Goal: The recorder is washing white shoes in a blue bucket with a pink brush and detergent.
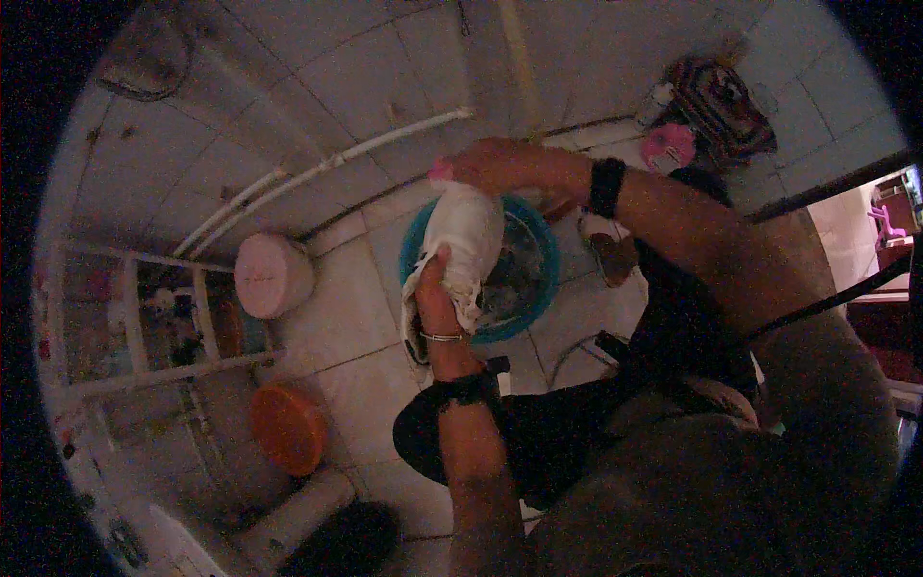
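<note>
My left hand (436,288) grips the near end of a white fabric item (469,231), with the thumb on top; whether it is a shoe or a folded cloth I cannot tell. My right hand (472,167) bends over its far end, fingers closed around a small pink object (440,171) that is mostly hidden. Under the item stands a round teal basin (551,288) on the tiled floor, with dark, blurred contents and what looks like water. Black bands circle both my forearms, and a thin bangle sits at my left wrist.
A pink container (263,276) and an orange basin (288,429) lie to the left, beside a white shelf rack (132,317). White pipes (346,155) run along the tiled wall. A patterned cloth (721,108) and a pink round object (668,148) are at the upper right, near a doorway.
</note>
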